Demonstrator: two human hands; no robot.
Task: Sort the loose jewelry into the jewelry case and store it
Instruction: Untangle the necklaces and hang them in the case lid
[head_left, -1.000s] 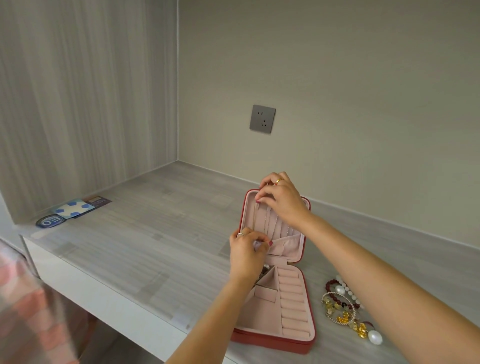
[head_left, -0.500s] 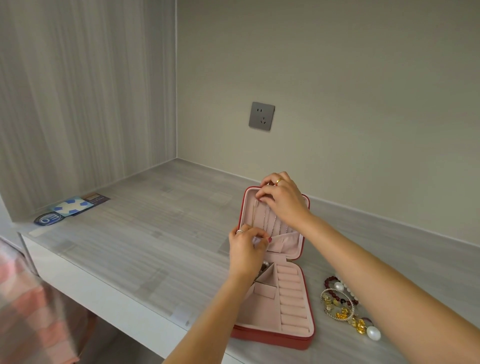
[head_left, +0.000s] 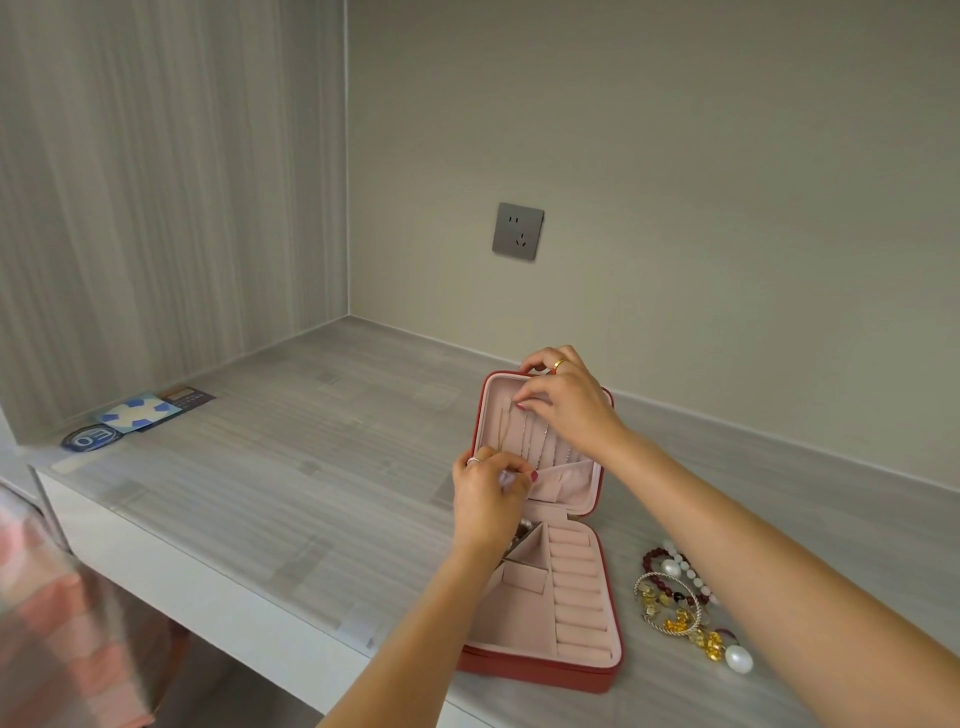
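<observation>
1. Right hand, gold ring on one finger, pinching at the top of the thin silver chain necklace near the upper edge of the lid; barely shifted from a second ago, still at 12 o'clock of the case.
2. Left hand, ring on one finger, fingertips pressed together on the lower end of the chain at the mouth of the gathered pink pocket; same spot as a second ago, only small finger work between frames.
3. Likely meaning: chain being hooked above and tucked below, this step close to finished but not released.
4. Open red zip-around jewelry case with pink lining lying on the grey wood-grain countertop, lid propped up at 12 o'clock, base tray with ring rolls mostly empty.
5. Loose pile of bead bracelets, gold pieces and pearls at 3 o'clock of the case, well apart from both hands: most sorting still ahead.
6. Blue-and-white cards at far 9 o'clock.
</observation>
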